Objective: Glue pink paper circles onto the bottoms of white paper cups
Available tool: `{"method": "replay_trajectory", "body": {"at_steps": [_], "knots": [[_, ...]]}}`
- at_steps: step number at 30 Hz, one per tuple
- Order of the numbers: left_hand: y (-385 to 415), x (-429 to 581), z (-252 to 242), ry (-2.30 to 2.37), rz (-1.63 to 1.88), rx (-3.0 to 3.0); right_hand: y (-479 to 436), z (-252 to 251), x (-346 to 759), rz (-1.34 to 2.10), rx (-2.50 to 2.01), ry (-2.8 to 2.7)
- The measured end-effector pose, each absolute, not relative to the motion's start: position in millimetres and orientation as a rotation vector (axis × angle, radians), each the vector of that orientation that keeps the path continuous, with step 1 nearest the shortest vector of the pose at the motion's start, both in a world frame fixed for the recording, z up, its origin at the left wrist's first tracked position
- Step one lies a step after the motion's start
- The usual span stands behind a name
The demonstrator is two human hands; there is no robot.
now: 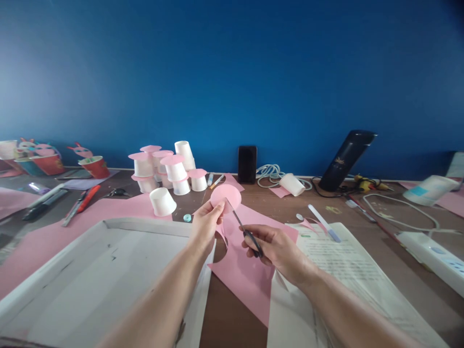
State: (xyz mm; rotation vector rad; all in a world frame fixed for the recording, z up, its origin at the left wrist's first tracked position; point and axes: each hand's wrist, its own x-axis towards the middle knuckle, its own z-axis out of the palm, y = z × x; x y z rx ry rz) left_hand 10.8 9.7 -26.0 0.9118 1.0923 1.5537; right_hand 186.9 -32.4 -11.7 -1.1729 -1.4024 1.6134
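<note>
My left hand pinches the lower edge of a round pink paper disc, held up above the table. In my right hand is a pair of scissors with dark handles. Its blades point up and left, and their tip is at the disc near my left thumb. Whether the blades are parted I cannot tell. Below both hands lies a larger sheet of pink paper with a curved cut in its left edge.
White paper cups topped with pink discs are stacked at the back left. A white tray or box lid lies front left. Printed pages, a marker and a power strip are to the right. A phone leans against the blue wall.
</note>
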Motion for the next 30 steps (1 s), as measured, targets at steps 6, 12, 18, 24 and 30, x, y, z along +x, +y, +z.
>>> {"method": "replay_trajectory", "body": {"at_steps": [6, 12, 18, 24, 30], "knots": [[8.3, 12.1, -22.9, 1.098, 1.548, 0.888, -32.3, -11.9, 187.6, 1.577, -1.167, -1.429], [8.2, 13.1, -21.8, 1.092, 1.559, 0.867, -33.6, -10.0, 187.5, 1.567, -1.184, -1.436], [8.9, 9.9, -25.4, 1.136, 1.551, 0.946, -31.8, -13.5, 189.0, 1.544, -1.179, -1.491], [10.4, 7.2, -30.2, 1.157, 1.547, 0.957, -30.5, -17.0, 193.4, 1.484, -1.152, -1.605], [12.2, -0.6, -26.4, 1.184, 1.626, 0.852, -28.2, -23.3, 198.9, 1.317, -1.258, -1.736]]}}
